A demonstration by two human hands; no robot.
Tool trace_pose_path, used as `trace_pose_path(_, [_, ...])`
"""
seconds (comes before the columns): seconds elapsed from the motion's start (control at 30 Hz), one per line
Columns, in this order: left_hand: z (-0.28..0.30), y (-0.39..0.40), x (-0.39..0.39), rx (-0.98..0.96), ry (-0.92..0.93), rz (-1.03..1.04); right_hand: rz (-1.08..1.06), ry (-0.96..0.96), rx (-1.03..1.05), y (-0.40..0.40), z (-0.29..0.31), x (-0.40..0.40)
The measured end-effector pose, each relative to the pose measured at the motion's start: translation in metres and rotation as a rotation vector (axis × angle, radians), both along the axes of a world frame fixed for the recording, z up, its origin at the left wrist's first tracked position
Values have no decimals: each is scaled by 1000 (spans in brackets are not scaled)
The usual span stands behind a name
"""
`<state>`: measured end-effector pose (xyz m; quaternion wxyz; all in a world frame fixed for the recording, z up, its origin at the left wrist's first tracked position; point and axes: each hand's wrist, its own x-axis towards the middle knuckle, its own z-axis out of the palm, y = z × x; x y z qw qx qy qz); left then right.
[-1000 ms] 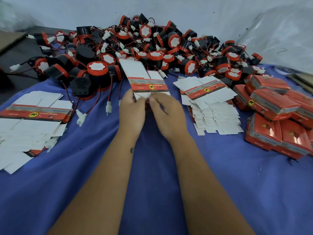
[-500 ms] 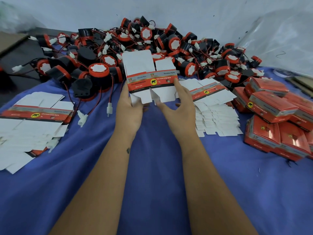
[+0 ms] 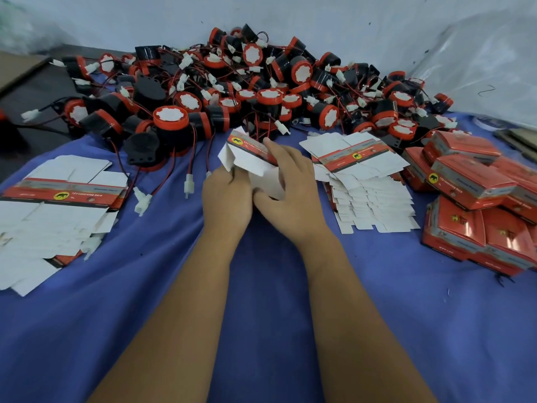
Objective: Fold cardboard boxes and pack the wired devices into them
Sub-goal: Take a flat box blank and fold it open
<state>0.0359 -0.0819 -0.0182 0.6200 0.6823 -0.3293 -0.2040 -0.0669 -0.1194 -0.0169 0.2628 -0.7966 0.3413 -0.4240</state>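
Observation:
A white cardboard box blank with a red printed band (image 3: pixel 250 154) is half folded between my hands at the centre of the blue cloth. My left hand (image 3: pixel 226 196) grips its lower left flaps. My right hand (image 3: pixel 290 184) wraps over its right side, fingers curled across the red band. A big heap of black and red wired devices (image 3: pixel 247 94) lies just beyond the box. One device with a white face (image 3: pixel 170 119) stands close at the left.
Flat box blanks lie in a stack at the left (image 3: pixel 55 205) and another at the right (image 3: pixel 363 175). Folded red boxes (image 3: pixel 476 199) are piled at the far right. Loose white connectors on red wires (image 3: pixel 189 187) trail onto the cloth (image 3: pixel 261 286).
The flat blank, held up spread between both hands half a second ago, is now bent into a partly formed box and lowered. My right hand has moved over its top.

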Motion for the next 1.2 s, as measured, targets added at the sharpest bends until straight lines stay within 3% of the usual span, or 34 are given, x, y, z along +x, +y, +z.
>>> trace_pose_path(0.07, [5,3,-1,-67,53,16,1,-5,3,-2,1,-4])
trace_pose_path(0.23, [16,10,3,-345,264,-21,99,-133,237,2,8,-6])
trace_pose_path(0.4, [19,17,4,-383,127,-235,226,-475,561,-2,16,-14])
trace_pose_path(0.6, [14,13,-8,-288,-286,-278,191,-703,729,-7,17,-21])
trace_pose_path(0.67, [16,11,-8,-313,-211,-232,267,-766,750,-7,19,-21])
trace_pose_path(0.77, [20,6,-3,-391,62,-133,399,-793,750,-9,21,-22])
trace_pose_path(0.83, [19,2,-2,-416,199,-89,460,-732,712,-10,19,-23])
trace_pose_path(1.0, [17,1,0,-423,302,7,559,-490,667,-9,16,-16])
trace_pose_path(1.13, [17,1,10,-306,584,16,600,-383,642,-7,14,-15])
trace_pose_path(1.2, [16,1,12,-248,564,-17,547,-368,618,-6,14,-15])
